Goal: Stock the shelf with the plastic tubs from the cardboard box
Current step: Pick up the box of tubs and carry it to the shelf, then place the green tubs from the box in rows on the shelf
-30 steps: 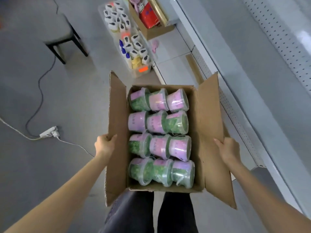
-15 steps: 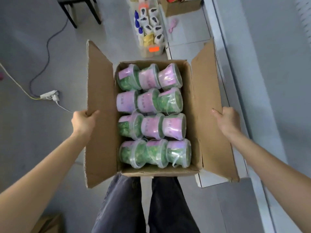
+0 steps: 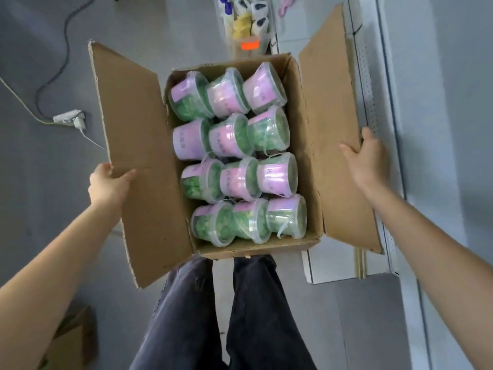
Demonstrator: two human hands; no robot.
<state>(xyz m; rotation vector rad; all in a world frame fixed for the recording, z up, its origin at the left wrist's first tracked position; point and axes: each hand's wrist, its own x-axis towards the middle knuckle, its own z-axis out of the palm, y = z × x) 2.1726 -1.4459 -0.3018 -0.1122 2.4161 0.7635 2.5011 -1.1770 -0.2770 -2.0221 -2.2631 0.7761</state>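
An open cardboard box [image 3: 309,161] sits in front of my legs, flaps spread to both sides. Inside lie several clear plastic tubs [image 3: 234,156] on their sides in rows of three, with green contents and pink labels. My left hand [image 3: 108,184] grips the edge of the left flap [image 3: 138,145], thumb on top. My right hand [image 3: 369,158] holds the outer edge of the right flap [image 3: 330,124], with its fingers curled behind the cardboard. The white shelf [image 3: 373,76] runs along the right.
A crate of small bottles [image 3: 248,20] with an orange tag stands on the floor beyond the box. A power strip [image 3: 68,117] and cables lie on the grey floor at left. Another cardboard box [image 3: 72,340] shows at the bottom left.
The view has tilted further down and closer, so the box fills more of the frame. Both hands have spread the flaps wider apart, and the left hand has moved outward along its flap.
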